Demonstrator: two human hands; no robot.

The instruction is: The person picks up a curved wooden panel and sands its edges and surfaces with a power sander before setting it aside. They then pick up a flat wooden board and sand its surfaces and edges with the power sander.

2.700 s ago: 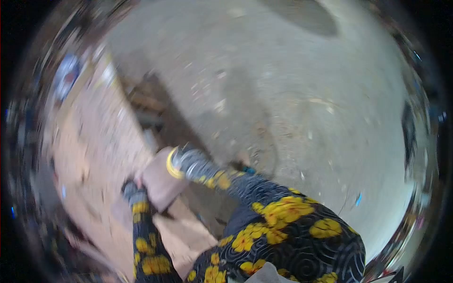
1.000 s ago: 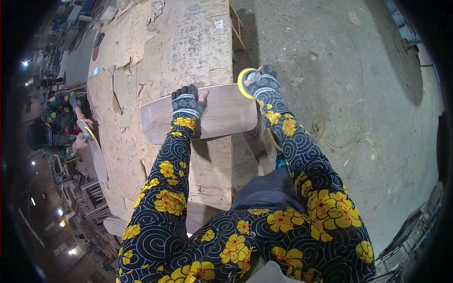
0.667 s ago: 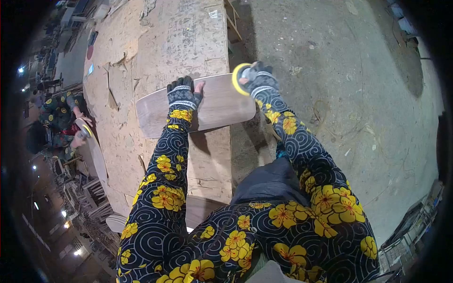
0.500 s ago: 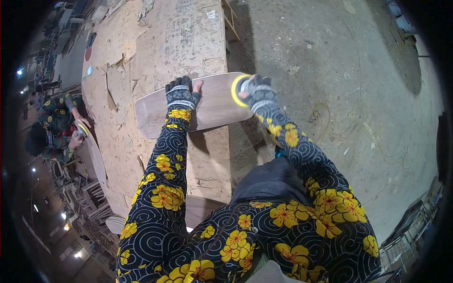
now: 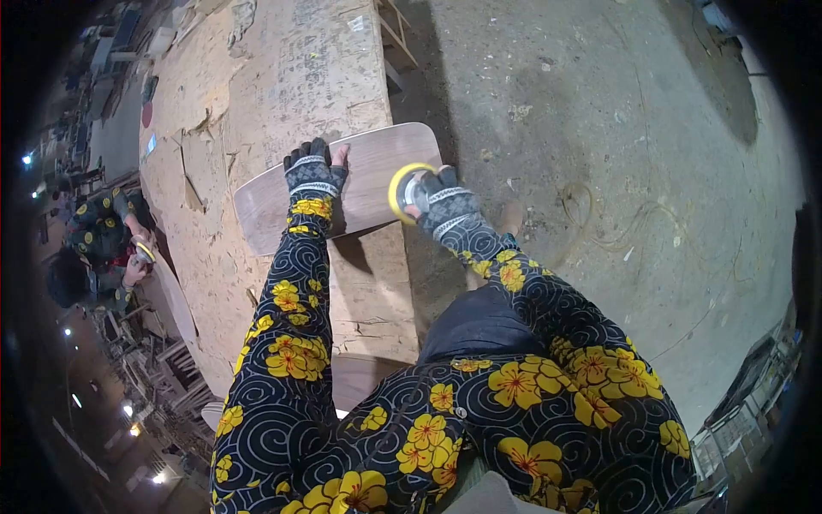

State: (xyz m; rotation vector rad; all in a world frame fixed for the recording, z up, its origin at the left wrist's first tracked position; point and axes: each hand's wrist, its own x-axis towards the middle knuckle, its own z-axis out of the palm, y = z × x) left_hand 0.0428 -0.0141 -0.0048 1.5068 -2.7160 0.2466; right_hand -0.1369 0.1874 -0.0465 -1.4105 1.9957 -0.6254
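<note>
A flat wooden board [image 5: 377, 176] with rounded corners lies on the bench, its right end jutting past the bench edge. My left hand [image 5: 314, 171], in a patterned fingerless glove, rests on the board's left half with fingers stretched out. In my right hand [image 5: 449, 203], gloved the same way, is a round sander [image 5: 397, 195] with a yellow rim. The sander sits over the board's lower right corner, partly beyond its edge. My fingers are wrapped round its body and hide much of it.
The worn, plywood-topped bench [image 5: 300, 77] runs away from me. At the left a co-worker [image 5: 98, 236] holds a similar tool against another board. A further board [image 5: 360, 377] is close to my body. A thin hose or cord [image 5: 591, 206] loops on the concrete floor [image 5: 582, 103].
My right hand has brought the sander down and to the left, from the board's upper right end to its lower right corner. My left hand stays on the board.
</note>
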